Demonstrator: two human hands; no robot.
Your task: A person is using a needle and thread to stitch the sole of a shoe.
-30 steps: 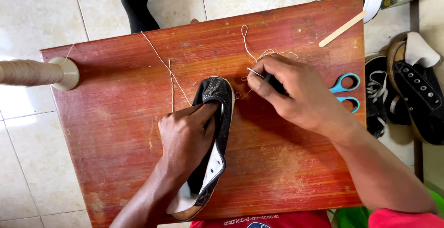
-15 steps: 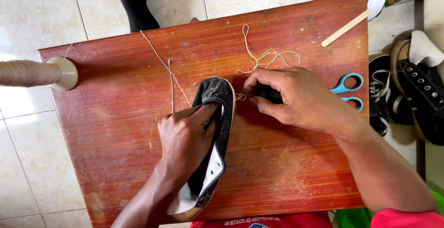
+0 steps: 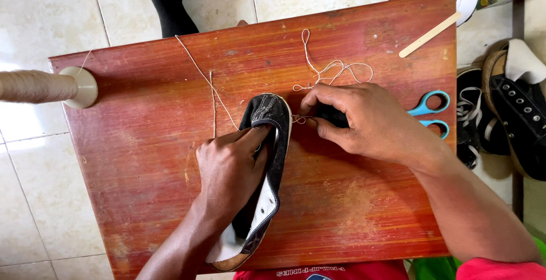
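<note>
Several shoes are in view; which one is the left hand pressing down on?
The dark shoe lying on the wooden table, under the left hand. The other shoes sit on the floor to the right, untouched.

a: the reddish-brown wooden table (image 3: 170,115) looks varnished, worn dull in patches.
b: the black cloth shoe (image 3: 267,160) is matt; the blue plastic scissor handles (image 3: 427,109) look smooth.

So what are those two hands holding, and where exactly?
The left hand presses the black canvas shoe at its middle upper; the right hand pinches pale thread at the shoe's toe and grips a dark tool handle.
</note>
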